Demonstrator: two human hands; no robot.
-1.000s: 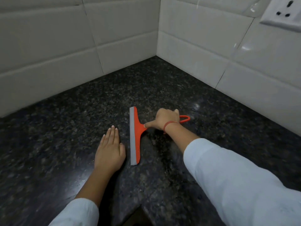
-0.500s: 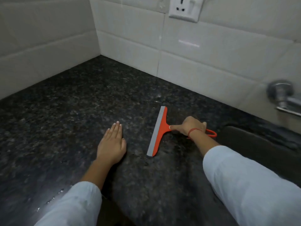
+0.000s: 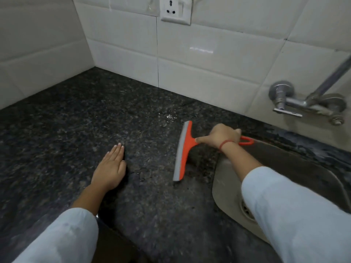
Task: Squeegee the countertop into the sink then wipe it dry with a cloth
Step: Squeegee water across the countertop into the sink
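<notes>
Gripping the orange squeegee (image 3: pixel 182 150) by its handle, the right hand (image 3: pixel 221 137) has the blade down on the dark counter (image 3: pixel 79 130) just left of the sink (image 3: pixel 303 168), while the left hand (image 3: pixel 110 168) lies flat, fingers together, holding nothing.

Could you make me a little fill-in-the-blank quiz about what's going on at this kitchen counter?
1. The right hand grips the handle of an orange ____.
2. The left hand lies ____ on the dark countertop, holding nothing.
3. To the right of the squeegee lies the metal ____.
4. On the tiled wall above the counter sits a white electrical ____.

Missing words: squeegee; flat; sink; socket
</notes>
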